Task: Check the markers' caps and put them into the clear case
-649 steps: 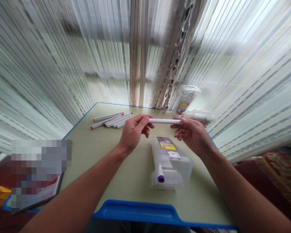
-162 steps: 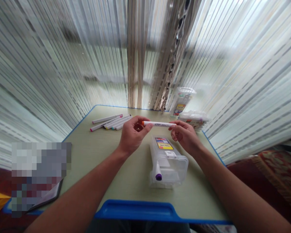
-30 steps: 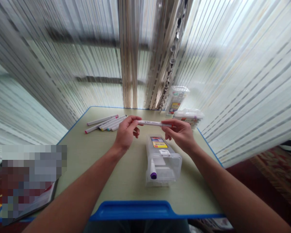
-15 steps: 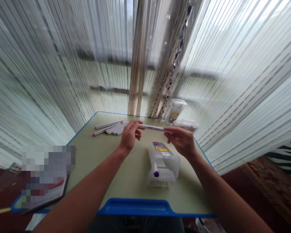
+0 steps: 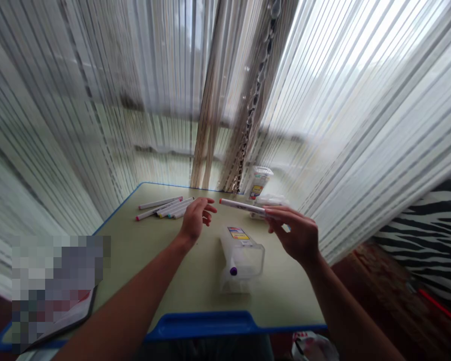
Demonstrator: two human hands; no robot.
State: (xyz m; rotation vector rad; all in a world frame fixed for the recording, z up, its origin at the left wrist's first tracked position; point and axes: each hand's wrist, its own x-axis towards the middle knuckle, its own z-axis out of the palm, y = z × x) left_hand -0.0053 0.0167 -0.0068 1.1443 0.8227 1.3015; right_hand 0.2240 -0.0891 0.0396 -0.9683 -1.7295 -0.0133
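Observation:
Between the fingers and thumb of my right hand is a white marker with an orange-red end pointing left. My left hand is just left of that end, fingers apart and holding nothing. Below the marker, a clear plastic case lies on its side with its open end toward me. One purple-ended marker sits inside it at the left. Left of my left hand, several white markers with pink, yellow and teal ends lie in a loose pile on the table.
The pale table has a blue edge and a blue tray recess in front. At its far right, one clear case stands upright beside another lying case. A blurred-out flat object lies front left. String curtains hang behind.
My left hand has let go of the marker. My right hand has drawn it to the right, uncovering its orange-red end. The view has shifted slightly.

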